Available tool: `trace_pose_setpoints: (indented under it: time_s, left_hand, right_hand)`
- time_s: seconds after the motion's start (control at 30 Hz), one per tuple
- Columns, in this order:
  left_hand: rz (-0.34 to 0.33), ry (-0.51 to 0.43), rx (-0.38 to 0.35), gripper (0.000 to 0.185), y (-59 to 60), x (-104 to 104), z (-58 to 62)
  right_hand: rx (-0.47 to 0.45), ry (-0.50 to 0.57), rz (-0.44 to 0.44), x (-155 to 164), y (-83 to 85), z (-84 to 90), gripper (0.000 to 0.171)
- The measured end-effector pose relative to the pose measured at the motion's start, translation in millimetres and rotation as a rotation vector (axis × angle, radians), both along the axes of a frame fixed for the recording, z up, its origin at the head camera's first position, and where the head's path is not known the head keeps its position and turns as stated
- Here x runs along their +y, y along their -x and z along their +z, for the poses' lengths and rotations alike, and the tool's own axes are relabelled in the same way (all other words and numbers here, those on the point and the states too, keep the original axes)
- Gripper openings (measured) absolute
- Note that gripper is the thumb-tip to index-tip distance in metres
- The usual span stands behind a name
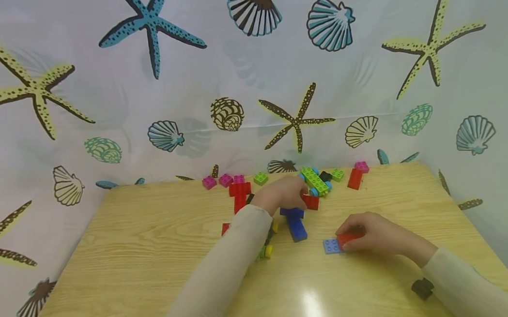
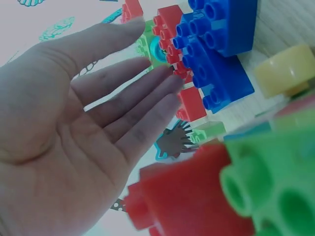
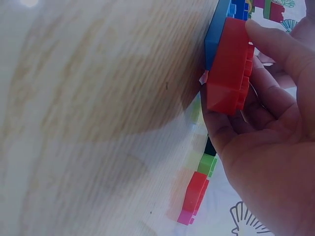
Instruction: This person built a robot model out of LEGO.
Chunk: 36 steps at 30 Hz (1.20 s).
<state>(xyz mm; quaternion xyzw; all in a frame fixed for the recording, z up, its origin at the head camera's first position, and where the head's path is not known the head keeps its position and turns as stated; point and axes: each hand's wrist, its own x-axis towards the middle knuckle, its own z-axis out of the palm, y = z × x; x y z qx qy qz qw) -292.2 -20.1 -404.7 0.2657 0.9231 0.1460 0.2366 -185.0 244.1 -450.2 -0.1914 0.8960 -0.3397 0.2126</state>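
Right hand at near right of table, fingers curled round a red brick seated on a pale blue plate. Left hand stretched toward the far pile, fingers straight and spread in the wrist view, gripping nothing, tips just beside a small red block and the blue bricks.

Risks, as judged: red brick only half pressed down, so liable to tip or pop off if pushed at an angle; plate free to slide on smooth wood under sideways force; left sleeve lying across loose pieces, likely to sweep the yellow wheels off their spot.

Count, head view: two hands; pink bricks, about four; lime pieces, about three; red pieces, roughly five, some hidden; one black piece at near right.
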Motion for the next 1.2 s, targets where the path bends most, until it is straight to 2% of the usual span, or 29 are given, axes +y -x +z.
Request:
trace_pose_setpoints:
  time_s: [0.27, 0.33, 0.47, 0.57, 0.7, 0.73, 0.83, 0.93, 0.97, 1.07, 1.13, 1.2]
  left_hand:
    - [0.12, -0.101, -0.007, 0.05, 6.8, 3, -8.5]
    - [0.122, -0.089, 0.008, 0.048, 10.1, 4, -13.9]
    - [0.107, -0.055, 0.048, 0.04, 10.0, 8, -17.3]
    - [0.111, -0.046, 0.044, 0.036, 6.3, 10, -16.3]
    - [0.116, -0.018, 0.03, 0.029, 7.0, 14, -21.1]
    - [0.11, -0.018, 0.039, 0.023, 15.0, 16, -34.5]
    - [0.099, 0.017, 0.04, 0.017, 20.9, 23, -43.2]
    - [0.103, 0.047, 0.056, 0.01, 34.5, 30, -66.8]
    - [0.108, 0.068, 0.043, 0.011, 30.8, 32, -61.5]
    - [0.118, 0.083, 0.037, 0.008, 38.7, 36, -78.1]
    - [0.119, 0.088, 0.014, 0.01, 38.9, 38, -77.8]
    - [0.12, 0.076, 0.006, 0.011, 45.9, 39, -86.9]
  right_hand:
    - [-0.002, 0.003, -0.007, 0, -0.2, 0.1, 0.027]
    - [0.001, 0.006, 0.002, 0, -0.5, 0.4, 0.027]
    - [0.001, 0.007, 0.004, 0, -0.8, 0.4, 0.027]
    - [-0.001, -0.002, -0.006, -1, -1.0, 0.1, 0.027]
    - [-0.002, -0.004, -0.008, -1, -1.1, -0.5, 0.028]
    - [-0.003, -0.004, -0.009, -1, -1.1, -0.6, 0.028]
    - [0.0, -0.004, -0.009, 0, -1.2, -0.8, 0.028]
    - [0.001, 0.0, -0.007, 0, -0.8, -1.3, 0.028]
    - [0.003, 0.0, -0.005, 0, -0.5, -1.6, 0.028]
    - [0.005, 0.0, -0.003, 0, -0.1, -2.7, 0.028]
    - [0.007, 0.0, 0.0, 0, -0.1, -3.0, 0.028]
    - [0.005, 0.003, 0.0, 0, -0.3, -3.0, 0.028]
